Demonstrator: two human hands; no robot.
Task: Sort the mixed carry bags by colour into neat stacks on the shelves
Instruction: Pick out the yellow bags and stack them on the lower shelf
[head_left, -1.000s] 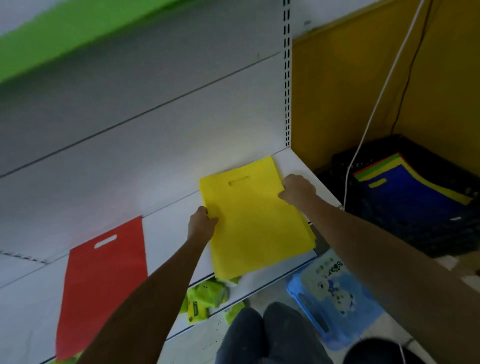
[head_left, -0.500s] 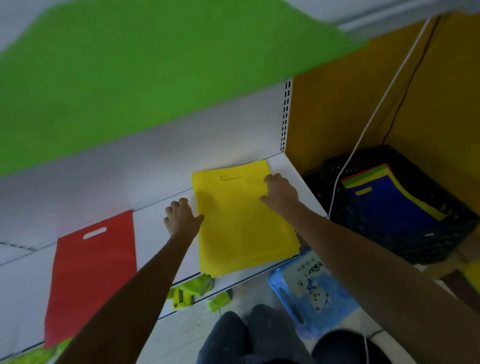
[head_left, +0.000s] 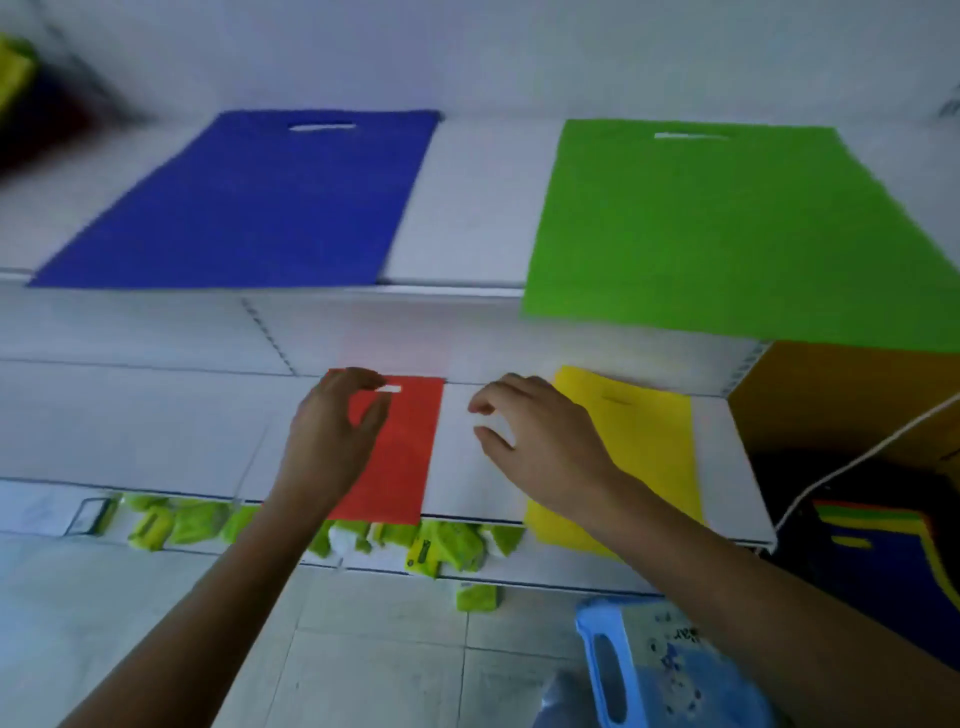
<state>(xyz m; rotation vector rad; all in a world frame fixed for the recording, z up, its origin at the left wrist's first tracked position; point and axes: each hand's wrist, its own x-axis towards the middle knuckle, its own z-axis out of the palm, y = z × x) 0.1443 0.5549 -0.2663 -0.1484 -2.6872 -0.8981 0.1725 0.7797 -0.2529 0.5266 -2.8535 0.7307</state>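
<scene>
The upper shelf (head_left: 467, 208) at 12 o'clock carries two bags lying flat and well apart: one bag at 11 o'clock (head_left: 249, 202), and one bag at 1 o'clock (head_left: 727, 228) overhanging the front edge. On the lower shelf (head_left: 156, 431) below it, a left bag (head_left: 405, 457) lies at centre under the left hand (head_left: 332, 436), a right bag (head_left: 644, 457) lies at 3 o'clock overhanging the front edge, and the right hand (head_left: 540, 447) is over the gap between them. Packets (head_left: 447, 551) sit beneath that shelf at 6 o'clock, a stool (head_left: 649, 670) stands on the floor at 5 o'clock, and a pile of bags (head_left: 883, 561) lies at 4 o'clock, right of the shelving.
</scene>
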